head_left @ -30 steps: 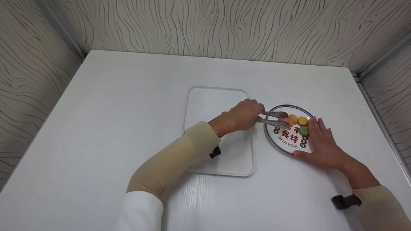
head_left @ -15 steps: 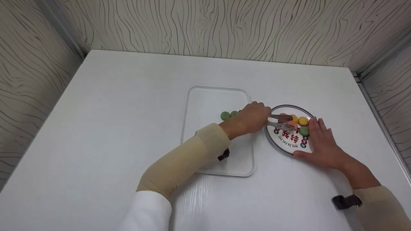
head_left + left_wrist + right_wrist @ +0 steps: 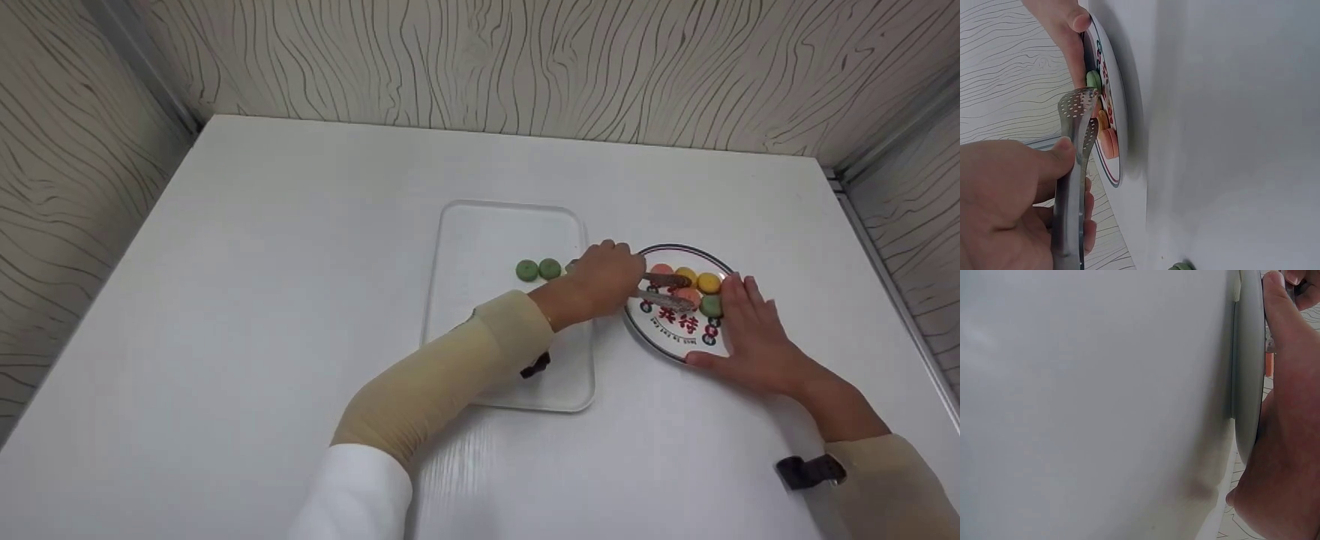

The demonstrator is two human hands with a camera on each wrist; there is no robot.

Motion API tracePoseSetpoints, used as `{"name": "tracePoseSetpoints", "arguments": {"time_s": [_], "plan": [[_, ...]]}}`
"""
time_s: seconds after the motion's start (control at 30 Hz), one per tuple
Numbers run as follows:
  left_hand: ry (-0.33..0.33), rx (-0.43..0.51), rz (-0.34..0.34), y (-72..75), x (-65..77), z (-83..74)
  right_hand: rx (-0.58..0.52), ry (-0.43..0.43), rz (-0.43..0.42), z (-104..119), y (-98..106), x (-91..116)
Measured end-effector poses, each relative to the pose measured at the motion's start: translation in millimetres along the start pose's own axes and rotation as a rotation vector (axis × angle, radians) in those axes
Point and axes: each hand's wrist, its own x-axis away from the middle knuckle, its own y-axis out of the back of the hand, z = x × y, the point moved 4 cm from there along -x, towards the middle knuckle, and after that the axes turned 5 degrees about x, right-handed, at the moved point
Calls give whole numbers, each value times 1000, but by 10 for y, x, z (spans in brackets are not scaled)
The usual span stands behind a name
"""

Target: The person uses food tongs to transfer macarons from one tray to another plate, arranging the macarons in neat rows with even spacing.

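Observation:
My left hand (image 3: 609,279) grips metal tongs (image 3: 1069,197) with perforated tips, thumb on one arm and fingers round the other. The tips reach low over a round plate (image 3: 660,341) with red lettering and a dark-lined rim. By the tips lies a pink-orange macaron (image 3: 688,298), partly covered by them. Around it on the plate are another pink-orange macaron (image 3: 1109,143), two yellow macarons (image 3: 709,283) and a green macaron (image 3: 711,306). Across the plate's right edge, my right hand (image 3: 761,349) rests with straight fingers, its thumb (image 3: 1278,298) along the near rim.
A white rectangular tray (image 3: 585,375) lies left of the plate, partly under my left forearm. Green macarons (image 3: 527,270) stand in a row on it, the row running behind my left hand. A patterned wall (image 3: 480,67) rises beyond the white table's (image 3: 262,300) far edge.
My left hand and the tongs have moved right and slightly nearer over the plate. The pink-orange macaron by the tips has shifted likewise. Green macarons on the tray have come into view.

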Motion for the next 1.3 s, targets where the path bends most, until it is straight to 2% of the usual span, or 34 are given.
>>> {"name": "tracePoseSetpoints", "arguments": {"time_s": [0.3, 0.7, 1.0, 1.3], "plan": [[-4, -78, -8, -19, -52, -59, -5, -13, 22, -2, -10, -4], [-6, -77, -17, -36, -72, -59, -21, -11, 11, -1, -7, 9], [33, -40, 9, -43, -108, -72, -27, -7, 4, -5, 6, 2], [2, -49, -6, -31, -100, -84, -28, -12, 4, 4, 5, -3]]}}
